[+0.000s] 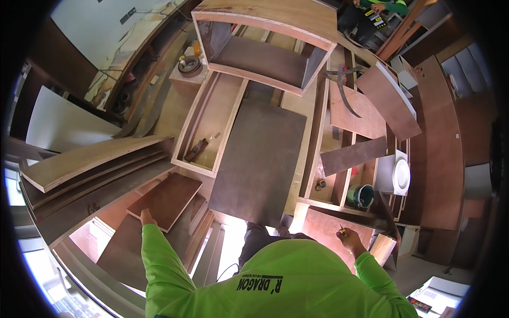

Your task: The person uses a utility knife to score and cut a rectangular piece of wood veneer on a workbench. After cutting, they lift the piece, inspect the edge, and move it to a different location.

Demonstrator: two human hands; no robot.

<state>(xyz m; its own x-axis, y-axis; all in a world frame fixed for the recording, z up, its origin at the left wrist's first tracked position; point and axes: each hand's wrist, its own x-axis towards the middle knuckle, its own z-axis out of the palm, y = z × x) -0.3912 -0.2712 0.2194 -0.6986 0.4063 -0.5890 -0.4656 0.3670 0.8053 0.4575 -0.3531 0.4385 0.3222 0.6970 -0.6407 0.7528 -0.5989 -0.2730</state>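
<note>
My left hand (147, 217) is closed on the near left edge of a brown rectangular board (167, 200). That board rests over other panels and stacked strips to my left. My right hand (352, 241) is closed around a small yellow-and-black tool (343, 232) with a thin tip, which looks like a utility knife. Under it lies a reddish plywood sheet (326, 227). Directly before me, a large dark grey-brown panel (260, 159) lies flat across wooden frames.
An open wooden cabinet box (265, 79) stands beyond the panel. A hand plane (196, 150) lies in a shallow frame (233, 103). On the right are a green paint can (361, 195), a white bucket (392, 177) and a tape measure (321, 184). Another person's hand (377, 8) shows at the far right.
</note>
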